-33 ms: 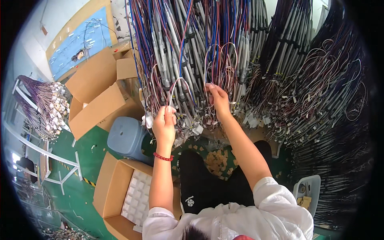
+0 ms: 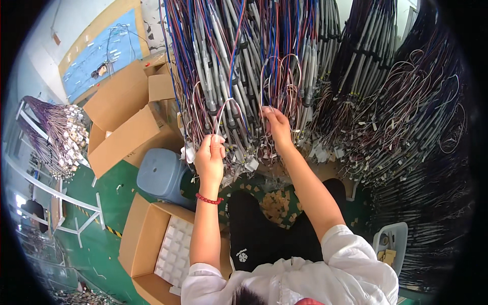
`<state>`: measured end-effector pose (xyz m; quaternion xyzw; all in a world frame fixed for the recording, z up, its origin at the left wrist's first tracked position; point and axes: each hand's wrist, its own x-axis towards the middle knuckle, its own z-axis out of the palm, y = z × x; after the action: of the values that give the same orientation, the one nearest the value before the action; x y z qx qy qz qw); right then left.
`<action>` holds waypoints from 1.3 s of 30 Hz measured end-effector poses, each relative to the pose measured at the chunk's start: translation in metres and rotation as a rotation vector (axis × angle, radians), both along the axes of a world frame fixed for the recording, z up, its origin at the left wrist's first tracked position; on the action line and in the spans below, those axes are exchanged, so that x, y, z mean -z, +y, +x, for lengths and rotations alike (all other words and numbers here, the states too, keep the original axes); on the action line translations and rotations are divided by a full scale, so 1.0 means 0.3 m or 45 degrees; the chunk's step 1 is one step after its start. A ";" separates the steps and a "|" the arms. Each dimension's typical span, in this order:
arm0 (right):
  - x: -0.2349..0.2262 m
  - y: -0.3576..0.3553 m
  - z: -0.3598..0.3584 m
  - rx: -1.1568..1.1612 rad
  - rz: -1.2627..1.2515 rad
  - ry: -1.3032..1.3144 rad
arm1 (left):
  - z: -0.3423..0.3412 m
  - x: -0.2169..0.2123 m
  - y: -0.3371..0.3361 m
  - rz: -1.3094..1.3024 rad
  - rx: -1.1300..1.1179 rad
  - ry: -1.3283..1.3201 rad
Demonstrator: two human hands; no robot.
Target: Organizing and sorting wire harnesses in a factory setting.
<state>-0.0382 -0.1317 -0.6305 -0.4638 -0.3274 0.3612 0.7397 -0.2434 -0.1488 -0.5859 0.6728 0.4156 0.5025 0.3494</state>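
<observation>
A thick hanging curtain of wire harnesses, with red, blue and white wires and grey sleeves, fills the space before me. My left hand is closed in a pinch on a white wire, which loops up and over above the fingers. To its right and a little higher, my right hand reaches in among the strands with thumb and fingertips pressed together. Thin wires run past those fingertips; which strand they grip is too small to make out. White connectors dangle at the lower ends, between the hands.
More dark harnesses hang at the right. At the left stand an open cardboard box, a blue-grey stool and another carton with white pieces inside. Cardboard scraps lie on the green floor; a clear bin sits lower right.
</observation>
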 end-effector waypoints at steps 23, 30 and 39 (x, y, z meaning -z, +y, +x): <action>-0.111 -0.510 -0.252 0.245 -0.276 -1.575 | 0.107 -0.013 -0.250 -0.111 0.539 0.254; -0.129 -0.587 -0.319 0.007 0.151 -1.554 | -0.009 -0.030 -0.289 -0.282 0.435 -0.039; -0.120 -0.611 -0.347 -0.393 0.333 -1.123 | -0.165 -0.077 -0.280 -0.276 0.345 -0.224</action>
<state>-0.1425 -0.3150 -0.5944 -0.4219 -0.7175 0.1915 0.5202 -0.2928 -0.2328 -0.5629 0.6345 0.3407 0.4601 0.5192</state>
